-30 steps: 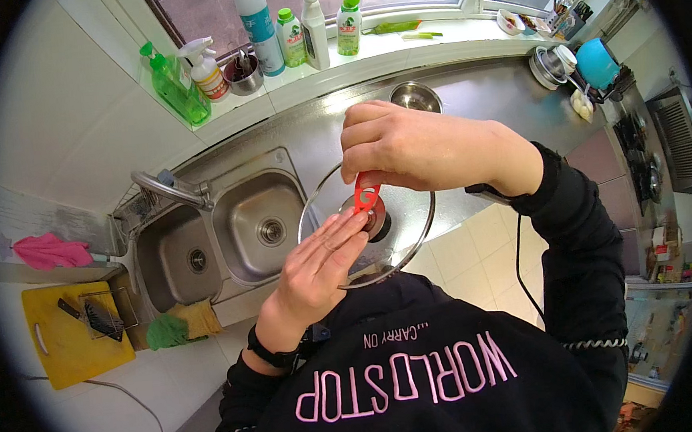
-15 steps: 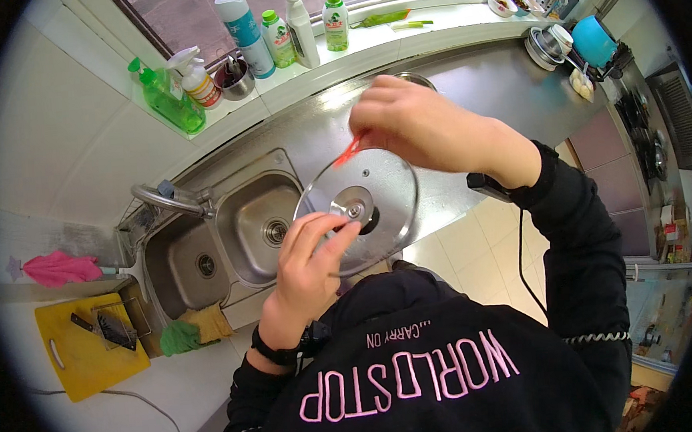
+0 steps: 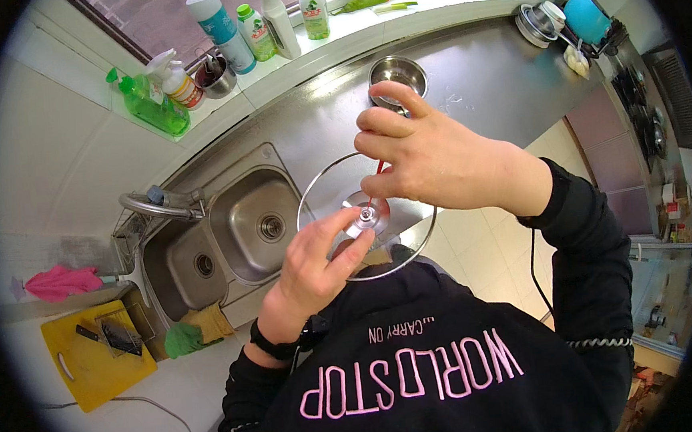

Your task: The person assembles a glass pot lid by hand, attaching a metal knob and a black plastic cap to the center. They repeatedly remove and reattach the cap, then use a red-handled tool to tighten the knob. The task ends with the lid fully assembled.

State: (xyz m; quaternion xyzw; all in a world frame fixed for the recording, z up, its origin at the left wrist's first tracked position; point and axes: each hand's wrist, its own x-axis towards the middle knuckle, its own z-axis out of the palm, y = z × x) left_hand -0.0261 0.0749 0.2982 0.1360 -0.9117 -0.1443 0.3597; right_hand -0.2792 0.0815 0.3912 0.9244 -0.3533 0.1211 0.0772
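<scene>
My left hand (image 3: 305, 267) grips a round glass lid (image 3: 405, 229) with a metal rim, thumb and fingers closed around the metal fitting (image 3: 376, 217) at its middle. A small screw-like piece stands in that fitting. Over the lid, my right hand (image 3: 442, 157) pinches a thin red tool (image 3: 380, 167) between thumb and finger; other fingers are raised. The tool points down to the fitting's centre, its tip seeming to touch there. Most of it is hidden by the hand, so its kind does not show. Beyond my right hand, a steel bowl (image 3: 397, 71) sits on the counter.
To the left is a double sink (image 3: 251, 214) with a faucet (image 3: 161, 206). Spray bottles (image 3: 184, 87) and other bottles line the windowsill. A yellow cutting board (image 3: 75, 355) bears a knife. Bowls (image 3: 537, 26) stand at the counter's far right.
My right hand has brought the red tool from the lid's far rim to its middle. The lid has shifted slightly right and nearer to me. The steel bowl has come into fuller view.
</scene>
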